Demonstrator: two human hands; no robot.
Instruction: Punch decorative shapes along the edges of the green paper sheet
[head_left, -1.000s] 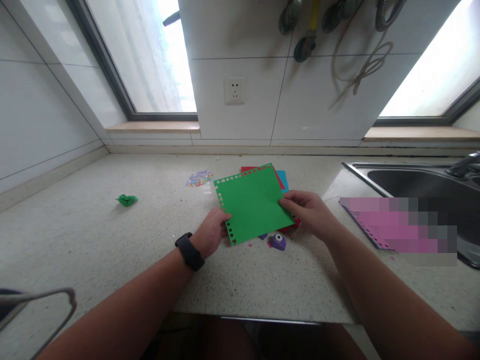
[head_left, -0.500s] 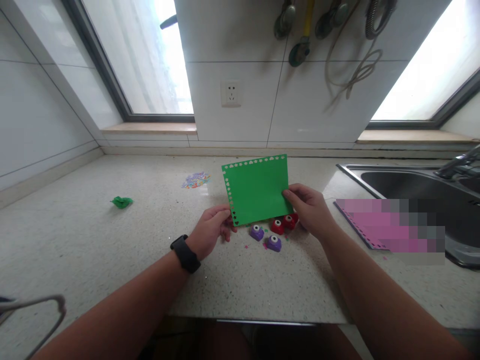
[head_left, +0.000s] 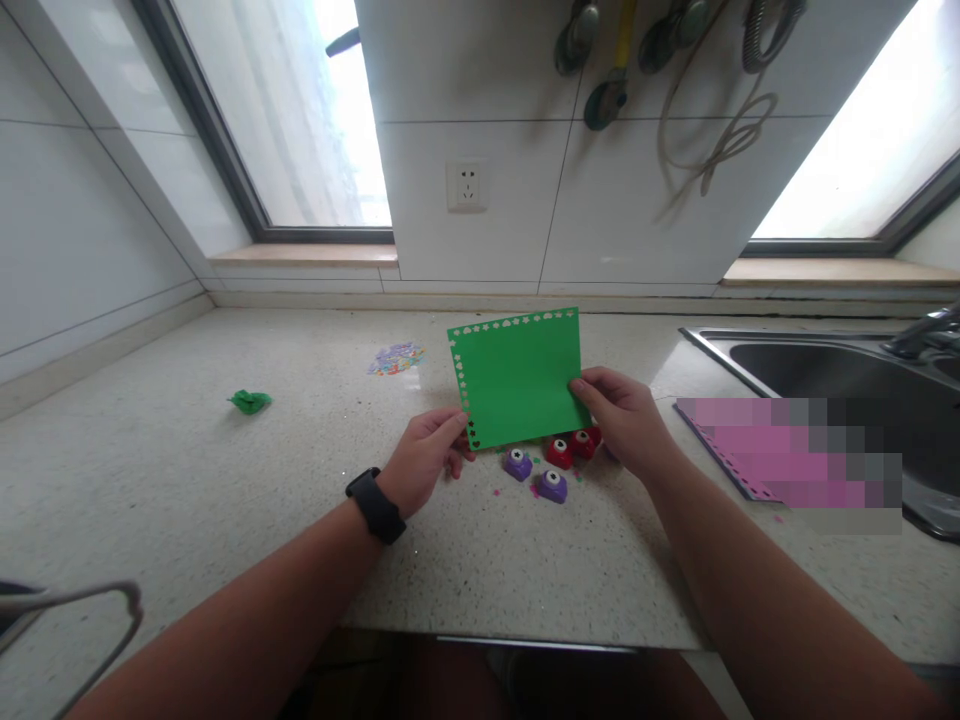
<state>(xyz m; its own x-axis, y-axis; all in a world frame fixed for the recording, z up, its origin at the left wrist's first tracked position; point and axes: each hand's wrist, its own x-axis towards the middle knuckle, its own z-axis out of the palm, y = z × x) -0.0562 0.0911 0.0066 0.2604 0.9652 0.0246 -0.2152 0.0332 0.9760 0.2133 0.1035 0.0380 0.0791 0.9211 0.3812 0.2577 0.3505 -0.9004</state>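
Note:
Between my two hands I hold up a sheet of green paper [head_left: 519,380], with small shapes punched along its top and left edges. My left hand [head_left: 429,450] pinches the lower left corner, and a dark watch [head_left: 376,506] is on that wrist. My right hand [head_left: 619,410] grips the right edge, thumb in front. Below the sheet on the counter lie two purple craft punches [head_left: 553,487] and two red craft punches [head_left: 559,453]. Tiny pink and green paper bits are scattered around them. Part of another punch is hidden behind my right hand.
A pile of colourful paper bits [head_left: 396,359] lies behind my left hand. Farther left is a crumpled green piece [head_left: 250,402]. At right, punched pink paper [head_left: 750,455], partly pixelated, lies beside the steel sink [head_left: 716,350]. A thin curved bar [head_left: 82,597] shows at lower left.
The view has shifted slightly, so everything sits a little farther right. Both hands keep the same hold on the green paper.

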